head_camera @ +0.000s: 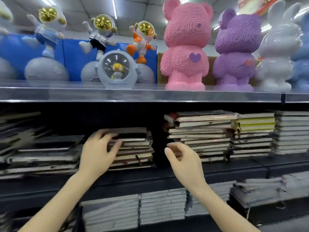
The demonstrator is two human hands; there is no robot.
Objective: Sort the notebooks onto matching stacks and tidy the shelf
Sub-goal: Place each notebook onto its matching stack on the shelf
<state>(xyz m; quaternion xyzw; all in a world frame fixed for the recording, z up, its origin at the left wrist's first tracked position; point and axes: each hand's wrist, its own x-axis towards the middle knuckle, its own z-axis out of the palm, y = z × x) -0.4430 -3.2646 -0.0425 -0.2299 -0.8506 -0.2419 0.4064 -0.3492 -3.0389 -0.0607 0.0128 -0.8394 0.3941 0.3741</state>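
pressing notebook stack (133, 148) with spread left hand (98, 151); right hand (182, 158) loosely curled, empty; stiff covers likely, grip side edges.

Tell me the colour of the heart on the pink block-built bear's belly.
Purple: the heart on the pink block-built bear, seen in the head view.

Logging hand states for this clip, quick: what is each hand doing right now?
Left hand: open, fingers touching the middle notebook stack.
Right hand: open, loosely curled, holding nothing.
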